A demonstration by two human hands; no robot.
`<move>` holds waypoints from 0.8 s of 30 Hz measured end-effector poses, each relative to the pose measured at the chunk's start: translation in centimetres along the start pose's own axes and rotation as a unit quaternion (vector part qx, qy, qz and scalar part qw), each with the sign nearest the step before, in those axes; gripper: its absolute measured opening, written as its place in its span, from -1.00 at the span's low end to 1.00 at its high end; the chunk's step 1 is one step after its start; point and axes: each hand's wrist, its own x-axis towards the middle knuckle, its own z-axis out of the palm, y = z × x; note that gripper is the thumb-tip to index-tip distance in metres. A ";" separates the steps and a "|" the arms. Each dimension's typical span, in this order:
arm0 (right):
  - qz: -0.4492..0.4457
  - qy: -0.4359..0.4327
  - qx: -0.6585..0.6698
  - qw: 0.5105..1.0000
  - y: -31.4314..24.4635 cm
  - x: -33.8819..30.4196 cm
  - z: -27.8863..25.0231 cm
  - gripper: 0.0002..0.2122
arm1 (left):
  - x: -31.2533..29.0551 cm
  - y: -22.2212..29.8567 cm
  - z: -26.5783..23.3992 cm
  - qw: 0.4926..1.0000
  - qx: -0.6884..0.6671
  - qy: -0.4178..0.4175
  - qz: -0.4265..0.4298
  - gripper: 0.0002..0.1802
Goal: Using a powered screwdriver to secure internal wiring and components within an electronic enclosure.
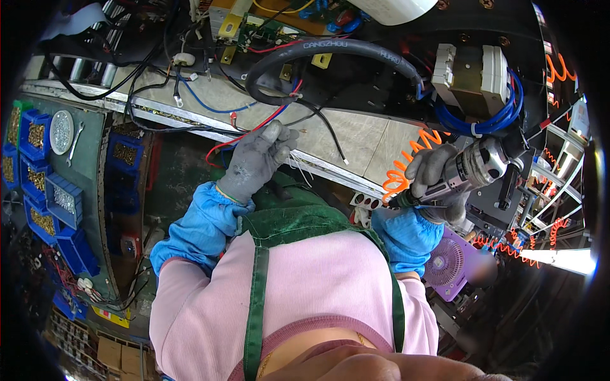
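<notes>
While gripping a silver power tool in the gray-gloved right hand, curls the fingers of the gray-gloved left hand beside red and blue wires; cannot tell whether pinching any of them. Holds the tool at right, below a block with white sides and a coil of blue wire, near an orange spiral hose. Has a thick black cable looping beyond the left hand and, well apart at far left, blue bins on a green surface, mostly filled with small metal parts.
</notes>
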 end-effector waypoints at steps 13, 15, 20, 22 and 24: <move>-0.028 0.022 0.029 0.999 0.0 0.1 0.9 -0.50 | -4.9 6.1 -4.1 0.877 0.360 0.074 0.308 -0.82; -0.020 0.023 0.030 0.999 0.0 0.1 0.7 -0.48 | -5.9 7.3 -5.0 0.882 0.358 0.162 0.259 -0.72; -0.013 0.025 0.049 0.998 -0.1 0.2 0.8 -0.44 | -7.3 8.0 -6.4 0.945 0.136 0.100 0.281 -0.65; -0.008 0.025 0.047 0.999 -0.3 0.3 1.0 -0.45 | -7.4 7.9 -6.8 0.939 0.170 0.099 0.283 -0.65; -0.008 0.024 0.038 0.999 -0.1 0.2 0.7 -0.46 | -7.8 8.3 -7.2 0.927 0.211 0.130 0.283 -0.69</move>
